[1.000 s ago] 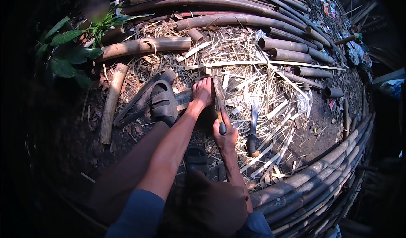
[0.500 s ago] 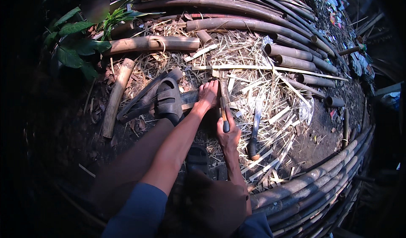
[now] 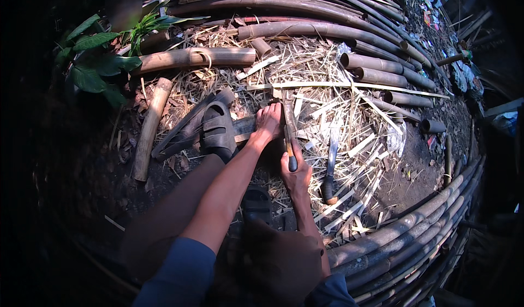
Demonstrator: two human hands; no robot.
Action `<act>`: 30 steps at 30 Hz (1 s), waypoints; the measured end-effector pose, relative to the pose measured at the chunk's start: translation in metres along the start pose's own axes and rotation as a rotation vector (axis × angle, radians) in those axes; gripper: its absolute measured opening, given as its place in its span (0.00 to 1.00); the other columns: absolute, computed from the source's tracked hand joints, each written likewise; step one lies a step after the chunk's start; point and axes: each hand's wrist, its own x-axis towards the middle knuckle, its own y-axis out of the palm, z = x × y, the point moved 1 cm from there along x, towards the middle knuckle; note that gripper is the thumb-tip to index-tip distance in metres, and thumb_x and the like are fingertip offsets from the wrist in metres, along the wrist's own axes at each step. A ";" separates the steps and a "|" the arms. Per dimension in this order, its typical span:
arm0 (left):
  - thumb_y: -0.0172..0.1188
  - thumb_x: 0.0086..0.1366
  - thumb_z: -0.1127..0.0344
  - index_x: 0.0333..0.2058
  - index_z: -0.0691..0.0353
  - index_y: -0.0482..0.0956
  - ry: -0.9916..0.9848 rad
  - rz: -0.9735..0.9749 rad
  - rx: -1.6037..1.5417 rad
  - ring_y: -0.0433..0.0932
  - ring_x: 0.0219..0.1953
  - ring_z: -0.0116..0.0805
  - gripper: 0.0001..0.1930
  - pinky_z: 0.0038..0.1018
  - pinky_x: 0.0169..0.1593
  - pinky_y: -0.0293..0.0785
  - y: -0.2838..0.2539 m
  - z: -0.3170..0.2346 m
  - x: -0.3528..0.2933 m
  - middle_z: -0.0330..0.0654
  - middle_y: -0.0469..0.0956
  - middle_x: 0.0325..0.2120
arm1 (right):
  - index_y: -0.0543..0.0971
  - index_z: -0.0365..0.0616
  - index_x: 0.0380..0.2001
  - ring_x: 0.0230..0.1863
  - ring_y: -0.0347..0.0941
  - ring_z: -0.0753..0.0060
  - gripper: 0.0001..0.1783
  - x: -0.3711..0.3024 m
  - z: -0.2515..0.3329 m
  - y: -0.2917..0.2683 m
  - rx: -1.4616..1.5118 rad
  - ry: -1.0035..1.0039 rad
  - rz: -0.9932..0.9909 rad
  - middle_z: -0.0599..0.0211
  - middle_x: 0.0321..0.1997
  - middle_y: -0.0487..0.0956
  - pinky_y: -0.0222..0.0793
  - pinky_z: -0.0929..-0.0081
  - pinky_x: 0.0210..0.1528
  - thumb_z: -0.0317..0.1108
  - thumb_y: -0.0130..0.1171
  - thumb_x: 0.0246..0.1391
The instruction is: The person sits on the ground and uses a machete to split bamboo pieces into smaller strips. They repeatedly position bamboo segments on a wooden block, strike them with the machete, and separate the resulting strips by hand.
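My left hand (image 3: 267, 123) is closed, its fingers curled down beside the blade; what lies under them is hidden. A dark, flat-sided piece (image 3: 244, 126) runs from that hand toward my sandalled foot (image 3: 217, 129). My right hand (image 3: 296, 175) is wrapped round the handle of a long-bladed tool (image 3: 289, 122), which has a brown grip and a black butt end. Its blade points away from me, close against the left fingers; I cannot tell whether it is a saw or a knife. To the right, a machete (image 3: 332, 154) with a dark handle lies on the shavings.
Pale bamboo shavings (image 3: 322, 61) cover the ground ahead. A bamboo length (image 3: 196, 57) lies beyond my foot, another (image 3: 152, 129) to the left. Stacked poles (image 3: 327, 32) stretch across the back, and more poles (image 3: 404, 228) curve along the right. A long split strip (image 3: 349, 85) crosses the shavings.
The view has shifted very slightly. Both hands and the tool keep almost the same place and grip.
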 end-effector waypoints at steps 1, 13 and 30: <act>0.60 0.47 0.69 0.45 0.61 0.67 -0.032 0.106 -0.019 0.73 0.49 0.48 0.24 0.43 0.50 0.65 -0.003 0.007 -0.006 0.48 0.74 0.43 | 0.69 0.57 0.62 0.21 0.75 0.50 0.30 -0.027 -0.021 -0.002 -0.053 0.025 0.047 0.48 0.22 0.77 0.70 0.62 0.28 0.41 0.58 0.55; 0.63 0.46 0.66 0.46 0.60 0.67 0.026 0.000 0.007 0.72 0.50 0.47 0.26 0.42 0.52 0.64 0.021 0.006 0.001 0.47 0.73 0.44 | 0.72 0.57 0.60 0.26 0.77 0.43 0.27 0.026 0.003 0.010 0.001 -0.001 -0.062 0.44 0.24 0.78 0.72 0.59 0.29 0.41 0.57 0.55; 0.61 0.45 0.73 0.45 0.61 0.66 -0.034 0.141 0.015 0.71 0.50 0.49 0.25 0.42 0.52 0.64 0.001 0.002 0.001 0.49 0.73 0.44 | 0.71 0.52 0.61 0.23 0.79 0.55 0.29 -0.039 -0.018 -0.020 -0.118 0.073 0.082 0.50 0.27 0.80 0.73 0.63 0.28 0.38 0.58 0.54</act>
